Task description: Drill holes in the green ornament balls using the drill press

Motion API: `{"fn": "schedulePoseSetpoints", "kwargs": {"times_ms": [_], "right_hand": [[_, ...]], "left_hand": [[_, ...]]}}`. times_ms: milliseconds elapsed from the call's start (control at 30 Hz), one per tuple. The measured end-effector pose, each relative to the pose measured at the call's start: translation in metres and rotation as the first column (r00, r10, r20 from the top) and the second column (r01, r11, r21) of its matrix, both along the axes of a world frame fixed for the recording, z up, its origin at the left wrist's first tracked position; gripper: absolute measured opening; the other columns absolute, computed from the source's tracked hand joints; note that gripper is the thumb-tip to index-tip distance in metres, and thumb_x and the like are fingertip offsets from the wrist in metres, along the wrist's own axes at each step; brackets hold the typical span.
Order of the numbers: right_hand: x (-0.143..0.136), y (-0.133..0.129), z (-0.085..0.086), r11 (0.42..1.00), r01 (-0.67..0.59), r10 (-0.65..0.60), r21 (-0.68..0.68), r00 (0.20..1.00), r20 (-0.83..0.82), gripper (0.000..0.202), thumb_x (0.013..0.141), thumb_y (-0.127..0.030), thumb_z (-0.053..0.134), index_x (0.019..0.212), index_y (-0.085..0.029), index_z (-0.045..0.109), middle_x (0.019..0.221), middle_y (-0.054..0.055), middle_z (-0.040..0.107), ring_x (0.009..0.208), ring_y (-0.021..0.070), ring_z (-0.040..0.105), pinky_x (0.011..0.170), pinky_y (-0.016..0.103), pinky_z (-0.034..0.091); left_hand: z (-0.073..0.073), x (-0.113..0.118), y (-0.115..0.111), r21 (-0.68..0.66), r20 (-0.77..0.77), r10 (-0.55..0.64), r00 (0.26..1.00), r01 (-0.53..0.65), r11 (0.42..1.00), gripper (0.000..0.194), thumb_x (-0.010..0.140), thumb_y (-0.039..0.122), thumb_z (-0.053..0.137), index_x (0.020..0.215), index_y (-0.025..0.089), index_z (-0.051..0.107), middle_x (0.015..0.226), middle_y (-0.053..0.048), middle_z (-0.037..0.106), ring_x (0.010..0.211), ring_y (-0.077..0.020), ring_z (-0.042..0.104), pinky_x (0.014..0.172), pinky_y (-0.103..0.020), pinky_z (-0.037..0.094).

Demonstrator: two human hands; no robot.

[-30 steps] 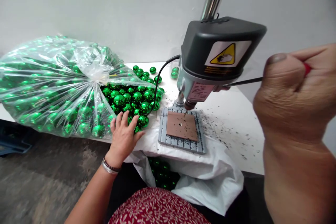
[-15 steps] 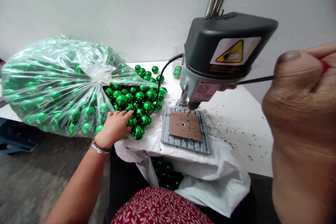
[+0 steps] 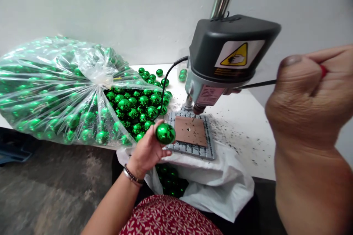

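Note:
My left hand (image 3: 147,150) is closed on a shiny green bauble (image 3: 165,133), held just to the left of the drill plate. My right hand (image 3: 306,91), at the right edge, forms a fist around the end of the thin black feed lever (image 3: 257,84). That lever runs out from a small bench drill press (image 3: 231,51) with a warning label. Below its chuck (image 3: 199,109) a brown square board (image 3: 191,131) with a small hole lies on the grey slotted base (image 3: 211,150).
A tied clear plastic bag (image 3: 63,95) bulges with green baubles on the left, and loose baubles (image 3: 143,101) spill beside it. Dark shavings litter the white table (image 3: 248,132). A white sack (image 3: 220,191) hangs open at the front edge, with green baubles inside. A black cable loops behind.
My left hand has left the pile of baubles and moved right, lifting one bauble towards the drill plate. My right hand keeps its grip on the lever. The view has shifted slightly.

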State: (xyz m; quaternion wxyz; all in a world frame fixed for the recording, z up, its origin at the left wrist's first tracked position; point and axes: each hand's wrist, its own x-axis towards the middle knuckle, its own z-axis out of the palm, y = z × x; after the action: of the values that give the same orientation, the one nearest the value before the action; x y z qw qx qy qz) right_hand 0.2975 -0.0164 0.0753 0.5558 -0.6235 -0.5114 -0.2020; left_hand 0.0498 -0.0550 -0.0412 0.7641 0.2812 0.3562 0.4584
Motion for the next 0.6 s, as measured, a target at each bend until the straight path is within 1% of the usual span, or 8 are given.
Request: {"fn": "schedulePoseSetpoints", "kwargs": {"times_ms": [100,167,233,300,367,467,533,600], "right_hand": [[0.000,0.000,0.001,1.000,0.001,-0.001,0.012,1.000,0.011,0.052,0.097,-0.059,0.033,0.093,-0.016,0.062,0.083,0.001,0.061,0.079,0.0088,0.060,0.071,0.036,0.045],[-0.001,0.001,0.001,1.000,-0.012,0.012,0.028,1.000,0.000,0.051,0.096,-0.059,0.034,0.090,-0.017,0.060,0.079,0.000,0.059,0.075,0.0075,0.057,0.069,0.034,0.043],[-0.001,0.000,0.001,0.999,-0.029,0.029,0.041,1.000,-0.003,0.050,0.096,-0.060,0.035,0.088,-0.017,0.059,0.077,-0.001,0.057,0.071,0.0064,0.054,0.067,0.032,0.042],[-0.001,0.000,0.001,0.998,-0.045,0.045,0.047,0.999,0.003,0.050,0.096,-0.059,0.035,0.086,-0.016,0.058,0.077,-0.002,0.056,0.070,0.0059,0.052,0.067,0.030,0.041],[-0.001,-0.001,0.002,0.997,-0.058,0.058,0.055,0.998,0.006,0.047,0.097,-0.056,0.037,0.085,-0.015,0.057,0.077,-0.002,0.055,0.068,0.0051,0.049,0.065,0.028,0.041],[-0.003,-0.001,0.003,0.995,-0.073,0.074,0.066,0.997,-0.009,0.041,0.097,-0.049,0.040,0.083,-0.015,0.055,0.073,-0.003,0.051,0.064,0.0035,0.044,0.063,0.025,0.039],[-0.004,-0.001,0.003,0.993,-0.098,0.100,0.068,0.995,-0.020,0.040,0.098,-0.048,0.041,0.082,-0.014,0.054,0.072,-0.003,0.050,0.064,0.0030,0.043,0.063,0.024,0.038],[-0.004,0.000,0.003,0.988,-0.127,0.130,0.083,0.991,-0.020,0.042,0.098,-0.051,0.039,0.082,-0.014,0.053,0.073,-0.003,0.049,0.064,0.0026,0.043,0.062,0.022,0.038]], "left_hand": [[-0.021,0.025,-0.004,-0.151,0.098,-0.040,0.994,0.054,0.987,0.080,0.068,0.069,0.076,0.133,0.030,0.050,0.106,-0.005,0.064,0.082,-0.0186,0.065,0.059,-0.025,0.049],[-0.027,0.035,-0.003,-0.134,-0.013,-0.017,1.000,0.015,0.991,0.078,0.065,0.059,0.082,0.130,0.027,0.053,0.109,-0.006,0.064,0.083,-0.0168,0.062,0.061,-0.025,0.048],[-0.025,0.039,0.000,-0.031,-0.231,-0.013,0.973,0.006,1.000,0.075,0.066,0.046,0.082,0.132,0.024,0.053,0.114,-0.007,0.063,0.087,-0.0179,0.061,0.067,-0.028,0.049],[-0.019,0.038,0.006,0.148,-0.494,0.015,0.869,0.067,0.987,0.077,0.067,0.036,0.079,0.137,0.022,0.050,0.121,-0.009,0.063,0.099,-0.0222,0.061,0.081,-0.033,0.051],[-0.012,0.035,0.011,0.310,-0.693,0.098,0.715,0.172,0.935,0.079,0.066,0.030,0.077,0.139,0.020,0.048,0.126,-0.011,0.062,0.109,-0.0266,0.060,0.096,-0.039,0.048],[-0.009,0.029,0.019,0.394,-0.795,0.183,0.579,0.263,0.881,0.079,0.065,0.028,0.078,0.136,0.019,0.046,0.129,-0.014,0.060,0.116,-0.0296,0.059,0.105,-0.043,0.043],[-0.013,0.027,0.022,0.398,-0.772,0.172,0.611,0.255,0.881,0.074,0.066,0.030,0.079,0.131,0.019,0.046,0.126,-0.012,0.061,0.112,-0.0269,0.060,0.103,-0.042,0.044],[-0.018,0.026,0.025,0.359,-0.664,0.120,0.738,0.174,0.917,0.067,0.069,0.034,0.078,0.127,0.021,0.046,0.116,-0.008,0.063,0.098,-0.0206,0.063,0.092,-0.037,0.049]]}}
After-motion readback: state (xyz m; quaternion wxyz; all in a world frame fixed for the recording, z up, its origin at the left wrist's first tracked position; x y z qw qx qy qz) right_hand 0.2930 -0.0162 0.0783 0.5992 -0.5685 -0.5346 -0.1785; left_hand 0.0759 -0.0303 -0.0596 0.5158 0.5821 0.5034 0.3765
